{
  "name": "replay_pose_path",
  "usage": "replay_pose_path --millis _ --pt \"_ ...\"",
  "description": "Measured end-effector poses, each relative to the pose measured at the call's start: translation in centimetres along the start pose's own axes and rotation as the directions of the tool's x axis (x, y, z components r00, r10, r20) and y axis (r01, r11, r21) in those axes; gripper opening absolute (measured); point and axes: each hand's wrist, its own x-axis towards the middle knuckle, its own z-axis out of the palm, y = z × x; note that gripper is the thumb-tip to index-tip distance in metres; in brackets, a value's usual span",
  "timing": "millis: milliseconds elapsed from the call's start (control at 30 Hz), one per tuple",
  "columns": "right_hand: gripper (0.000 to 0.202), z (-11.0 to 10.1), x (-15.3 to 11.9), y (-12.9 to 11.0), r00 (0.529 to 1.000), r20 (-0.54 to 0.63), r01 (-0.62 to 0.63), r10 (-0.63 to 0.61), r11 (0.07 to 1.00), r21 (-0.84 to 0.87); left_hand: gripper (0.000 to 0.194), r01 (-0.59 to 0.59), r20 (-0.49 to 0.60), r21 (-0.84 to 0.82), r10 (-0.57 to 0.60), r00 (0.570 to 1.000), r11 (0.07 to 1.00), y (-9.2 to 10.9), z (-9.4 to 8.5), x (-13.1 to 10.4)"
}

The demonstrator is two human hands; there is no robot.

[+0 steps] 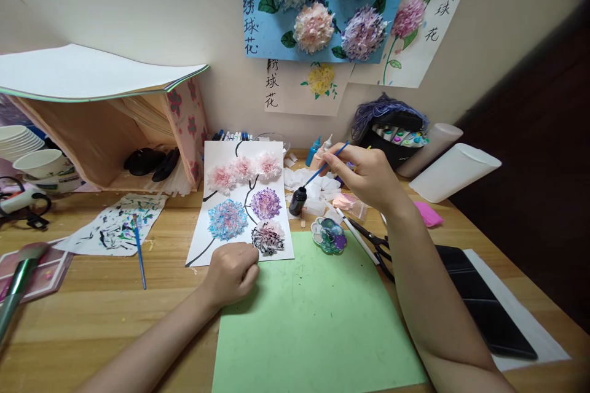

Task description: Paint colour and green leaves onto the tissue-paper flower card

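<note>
In my right hand (364, 172) is a thin blue paintbrush (326, 163), pinched between thumb and fingers. Its tip reaches the mouth of a small black bottle (298, 201) standing on the table. My left hand (233, 273) rests as a loose fist on the lower edge of a white sheet (246, 261). Black painted stems and raised crinkled flowers cover that sheet: pink ones along the top, a blue flower (227, 219), a purple flower (266, 203), and a black-edged flower (268, 237) just beyond my left fist.
A green mat (318, 325) lies in front, with a flower-shaped paint palette (329, 234) at its far edge. Scissors (375, 242) and a dark tablet case (483, 301) are at right. Leftward are a paint-stained tissue (115, 224), another blue brush (139, 258) and an open box (184, 129).
</note>
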Motion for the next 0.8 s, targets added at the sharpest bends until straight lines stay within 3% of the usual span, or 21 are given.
replay_pose_path --millis 200,433,633,800 --pt "0.026 -0.1 -0.1 0.1 0.999 0.013 0.049 -0.049 0.999 -0.018 0.022 -0.006 -0.015 -0.015 0.005 1.0 1.0 0.0 0.0 0.0" --pt "0.025 -1.0 -0.4 0.1 0.995 -0.1 -0.007 0.016 0.996 0.093 0.021 -0.005 -0.014 -0.033 0.005 1.0 0.999 0.0 0.1 -0.1" --pt "0.025 -0.6 -0.2 0.6 0.998 -0.017 -0.056 0.058 0.993 0.103 0.021 -0.006 -0.017 -0.042 0.005 1.0 0.999 -0.1 0.2 -0.1" --pt "0.026 -0.8 -0.1 0.7 0.999 -0.024 -0.043 0.047 0.99 0.134 0.021 -0.003 -0.016 -0.045 0.002 1.0 0.999 0.0 0.1 -0.2"
